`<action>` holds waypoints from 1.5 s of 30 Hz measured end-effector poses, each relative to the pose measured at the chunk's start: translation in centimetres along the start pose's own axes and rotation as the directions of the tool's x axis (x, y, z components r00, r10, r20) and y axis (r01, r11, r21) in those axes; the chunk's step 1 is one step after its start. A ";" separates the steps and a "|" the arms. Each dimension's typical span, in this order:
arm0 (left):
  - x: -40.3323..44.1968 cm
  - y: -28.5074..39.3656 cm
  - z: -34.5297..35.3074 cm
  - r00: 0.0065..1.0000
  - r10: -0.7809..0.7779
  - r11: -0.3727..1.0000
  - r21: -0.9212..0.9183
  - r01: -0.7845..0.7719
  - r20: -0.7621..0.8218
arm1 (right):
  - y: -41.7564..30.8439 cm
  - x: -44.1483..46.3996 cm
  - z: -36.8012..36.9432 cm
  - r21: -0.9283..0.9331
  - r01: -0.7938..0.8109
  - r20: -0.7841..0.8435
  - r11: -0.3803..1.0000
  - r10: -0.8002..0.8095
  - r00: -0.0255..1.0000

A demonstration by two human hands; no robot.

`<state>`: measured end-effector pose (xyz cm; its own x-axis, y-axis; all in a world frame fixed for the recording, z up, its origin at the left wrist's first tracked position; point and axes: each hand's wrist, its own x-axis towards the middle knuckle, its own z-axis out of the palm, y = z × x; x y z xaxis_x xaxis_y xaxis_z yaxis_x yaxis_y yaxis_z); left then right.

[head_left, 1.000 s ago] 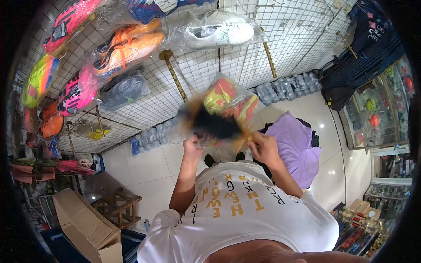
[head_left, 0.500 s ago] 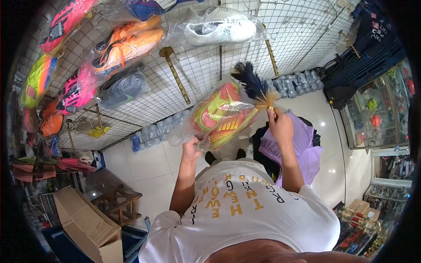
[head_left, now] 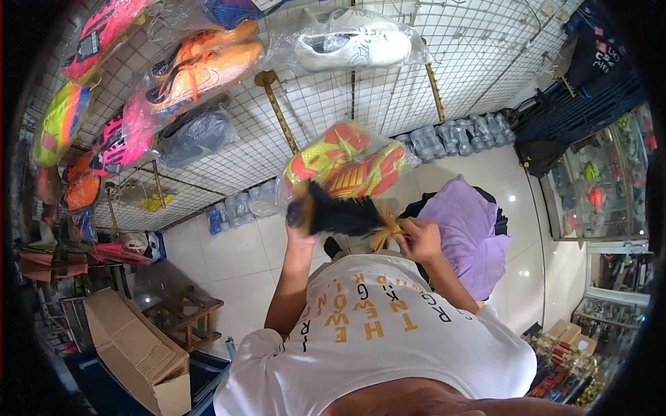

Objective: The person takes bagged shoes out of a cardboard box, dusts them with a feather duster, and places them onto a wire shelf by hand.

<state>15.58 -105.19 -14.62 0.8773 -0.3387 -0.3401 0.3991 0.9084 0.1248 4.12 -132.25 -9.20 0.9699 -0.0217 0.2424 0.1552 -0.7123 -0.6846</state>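
A pair of red and yellow-green sports shoes (head_left: 333, 154) in a clear plastic bag is held up in front of me. My left hand (head_left: 300, 239) grips the bag's near left end, its fingers mostly hidden behind dark feathers. My right hand (head_left: 420, 240) is closed around the handle of a feather duster (head_left: 347, 216) with black plumes and a tan base. The duster points left, across the near side of the bag, its tip blurred by motion over my left hand.
Bagged shoes, among them an orange pair (head_left: 205, 78) and a white one (head_left: 354, 43), hang on a wire grid wall. Purple cloth (head_left: 472, 232) is piled right of me. A cardboard box (head_left: 139, 350) and wooden stool (head_left: 184, 319) stand left; a glass display case (head_left: 600, 180) stands right.
The duster has swung from pointing up and away to lying leftward across the bag's near side. My right hand has come closer and left. The bagged shoes have tilted flatter.
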 end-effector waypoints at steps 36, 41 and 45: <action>0.0 0.6 -5.1 0.999 0.028 0.931 0.362 -0.041 0.043 | 1.2 5.5 -2.4 -0.167 -0.432 -0.193 0.887 0.400 0.896; 0.2 0.2 -5.7 1.000 0.010 0.930 0.368 -0.009 -0.001 | 0.9 4.7 -3.0 0.033 -0.302 0.079 0.953 0.299 0.951; 0.9 0.1 -6.1 0.998 -0.048 0.951 0.304 0.055 -0.031 | 0.8 4.5 -3.0 -0.093 -0.437 -0.139 0.895 0.423 0.896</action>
<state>14.74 -103.91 -20.64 0.8484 -0.3741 -0.3745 0.5090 0.7708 0.3831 7.99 -135.03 -6.54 0.9082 -0.4179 0.0233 -0.3022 -0.6932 -0.6543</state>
